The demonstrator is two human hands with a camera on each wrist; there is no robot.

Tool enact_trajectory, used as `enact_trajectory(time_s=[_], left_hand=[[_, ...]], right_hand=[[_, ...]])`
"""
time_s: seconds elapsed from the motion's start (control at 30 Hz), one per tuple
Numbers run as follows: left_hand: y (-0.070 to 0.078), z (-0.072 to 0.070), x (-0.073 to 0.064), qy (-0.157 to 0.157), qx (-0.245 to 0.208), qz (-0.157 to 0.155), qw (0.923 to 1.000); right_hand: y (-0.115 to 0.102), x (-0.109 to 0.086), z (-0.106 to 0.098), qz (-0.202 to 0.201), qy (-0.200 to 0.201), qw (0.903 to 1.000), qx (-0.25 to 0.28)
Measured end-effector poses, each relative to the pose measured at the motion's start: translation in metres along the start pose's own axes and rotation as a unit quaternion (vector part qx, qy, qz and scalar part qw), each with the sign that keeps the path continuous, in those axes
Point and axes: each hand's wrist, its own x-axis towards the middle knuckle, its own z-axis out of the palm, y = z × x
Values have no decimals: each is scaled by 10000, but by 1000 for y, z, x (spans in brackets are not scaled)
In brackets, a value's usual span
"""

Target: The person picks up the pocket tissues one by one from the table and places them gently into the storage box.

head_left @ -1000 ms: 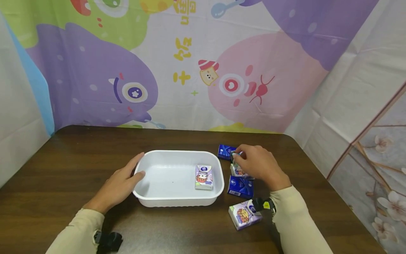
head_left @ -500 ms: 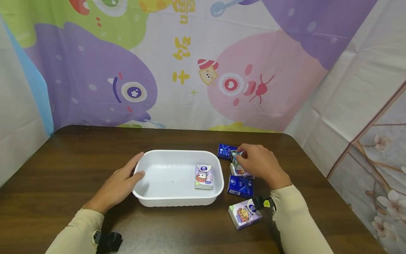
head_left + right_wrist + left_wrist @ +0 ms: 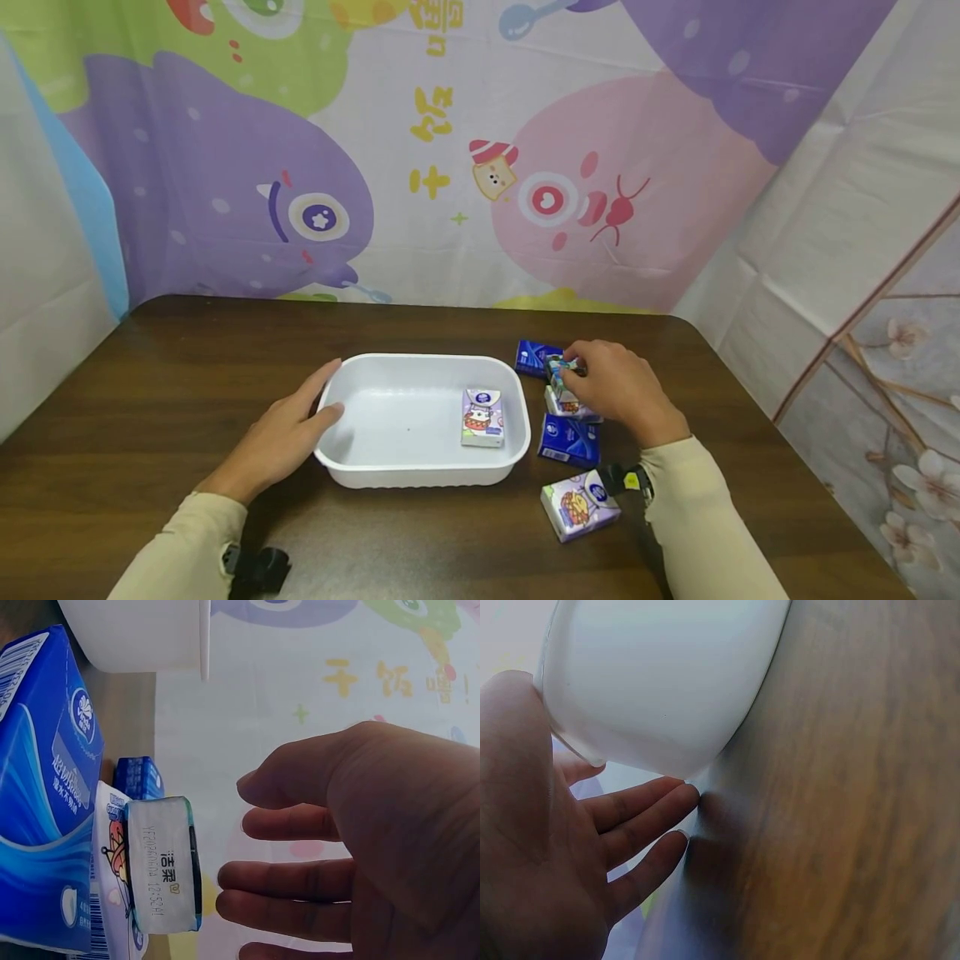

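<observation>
My left hand (image 3: 277, 437) holds the left rim of a white plastic basin (image 3: 390, 477), thumb over the edge and fingers along the outer wall (image 3: 660, 690). A purple-white tissue pack (image 3: 482, 419) lies inside, toward the right. Right of the basin, a small green-and-white tissue pack (image 3: 558, 372) sits on another purple-white pack (image 3: 564, 405). My right hand (image 3: 618, 383) is beside that small pack, fingers spread. In the right wrist view, a gap separates the fingertips from the pack's white printed end (image 3: 161, 866).
A blue tissue pack (image 3: 532, 357) lies behind the stack and another blue one (image 3: 568, 442) in front. Nearer to me is a purple-white pack (image 3: 576, 510), partly under the right wrist camera. A cartoon-printed cloth (image 3: 420, 250) hangs behind the brown table (image 3: 187, 367).
My right fingers have drawn slightly right, away from the small green-and-white pack, so more of it shows. The left hand and basin have stayed in place.
</observation>
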Motion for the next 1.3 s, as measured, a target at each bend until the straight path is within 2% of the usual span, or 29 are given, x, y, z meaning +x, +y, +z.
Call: enact_trajectory(time_s=[0.57, 1.03, 1.3], left_hand=[[-4, 2, 1, 15, 28, 36, 10000], [-2, 0, 2, 1, 68, 33, 10000], [-3, 0, 2, -20, 69, 19, 10000]], right_hand=[[4, -3, 6, -140, 6, 9998, -151], [1, -1, 7, 42, -339, 9994, -43], [0, -1, 9, 40, -408, 9992, -29]])
